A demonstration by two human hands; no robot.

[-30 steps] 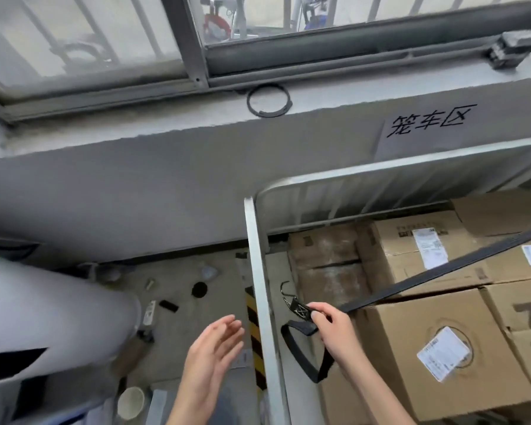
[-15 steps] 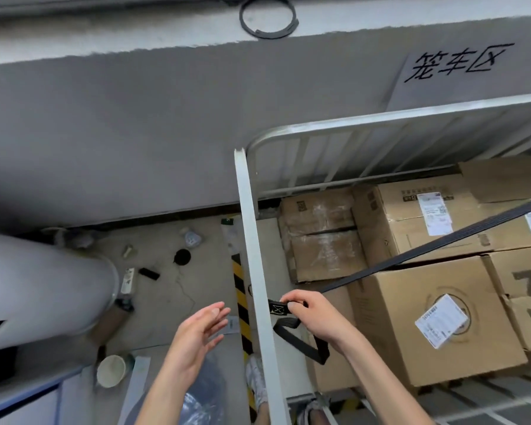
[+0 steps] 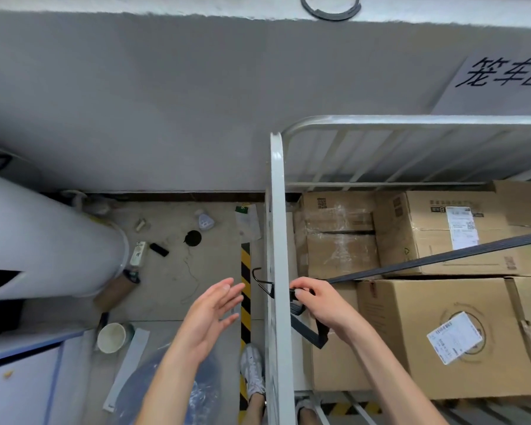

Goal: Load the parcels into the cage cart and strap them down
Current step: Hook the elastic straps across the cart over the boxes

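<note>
- Parcels (image 3: 411,332) fill the cage cart (image 3: 278,240): brown cardboard boxes packed tight against one another, several with white shipping labels on top.
- A big box with a round printed mark and a tilted label sits nearest the person; behind it stand a taped box (image 3: 339,234) and a wider labelled box (image 3: 442,234) against the cart's barred back wall.
- The black strap (image 3: 442,260) runs taut and slanting across the box tops, from the right edge of view down to the cart's white side rail.
- The right hand (image 3: 316,302) is inside the cart, just beside the rail, fingers pinched closed on the strap's end at its buckle.
- A slack loop of strap hangs below that hand, down between the rail and the near box.
- On the outer side of the rail, a dark metal hook (image 3: 262,282) pokes out, its curved tip turned upward; whether it grips any bar I cannot tell.
- The left hand (image 3: 210,314) hovers outside the cart, palm open, fingers spread and slightly curled, holding nothing, near the hook but not touching it.
- Below, the person's pale shoes stand either side of the rail's foot, one on a yellow-and-black striped floor tape (image 3: 245,302).
- The concrete floor to the left is littered: a paper cup (image 3: 111,337), a small bottle, a black cap and scraps.
- A broad white pipe (image 3: 43,240) slants in from the left.
- On the grey wall above hangs a paper sign (image 3: 500,78) with handwritten characters, and a dark ring (image 3: 330,9) lies on the ledge.
</note>
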